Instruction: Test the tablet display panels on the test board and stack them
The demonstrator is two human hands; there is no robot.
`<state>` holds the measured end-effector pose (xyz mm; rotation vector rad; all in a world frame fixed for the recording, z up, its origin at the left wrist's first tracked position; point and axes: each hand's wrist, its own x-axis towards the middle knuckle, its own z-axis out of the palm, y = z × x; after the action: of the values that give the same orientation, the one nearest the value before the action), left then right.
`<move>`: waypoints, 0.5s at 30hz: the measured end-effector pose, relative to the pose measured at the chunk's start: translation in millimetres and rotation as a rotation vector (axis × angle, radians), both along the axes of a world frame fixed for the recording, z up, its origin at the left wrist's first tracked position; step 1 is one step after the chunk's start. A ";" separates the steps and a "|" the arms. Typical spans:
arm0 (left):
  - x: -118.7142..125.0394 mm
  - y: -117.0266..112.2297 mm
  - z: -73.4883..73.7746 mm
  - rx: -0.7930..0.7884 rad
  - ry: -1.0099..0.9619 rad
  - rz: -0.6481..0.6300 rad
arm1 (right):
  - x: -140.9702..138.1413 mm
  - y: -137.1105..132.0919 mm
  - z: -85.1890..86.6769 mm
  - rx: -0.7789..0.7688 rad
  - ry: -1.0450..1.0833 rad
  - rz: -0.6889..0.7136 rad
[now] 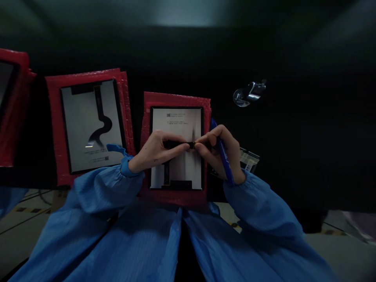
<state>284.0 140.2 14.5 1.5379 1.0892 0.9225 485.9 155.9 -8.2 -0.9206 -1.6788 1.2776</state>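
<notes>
A display panel [176, 121] lies back side up on a stack of red bubble-wrap pads [176, 100] in front of me. Both hands meet over its middle. My left hand [152, 150] pinches the panel's black flex cable [176, 144] from the left. My right hand [219, 150] pinches the cable's small connector end from the right and also keeps a blue pen [223, 156] tucked along its fingers. Both arms wear blue sleeves.
A second panel [91, 125] with a curved black flex cable lies on another red pad to the left. A further red pad [11, 105] is at the far left edge. A shiny metal object [249, 94] and a labelled packet [249, 160] rest on the dark table [308, 137] to the right.
</notes>
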 end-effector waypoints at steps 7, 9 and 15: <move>-0.2 0.4 0.7 -0.004 0.035 0.013 | -0.1 0.0 2.0 -0.011 0.013 0.008; -0.2 0.5 0.9 -0.014 0.046 0.002 | -0.5 -0.4 2.1 -0.011 -0.016 -0.004; -1.7 0.0 0.0 -0.090 0.070 -0.041 | -2.3 -1.4 1.7 0.038 -0.084 -0.028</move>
<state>282.3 140.2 14.5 1.5227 1.1299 0.7863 483.7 154.5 -6.5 -0.9839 -1.7427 1.1989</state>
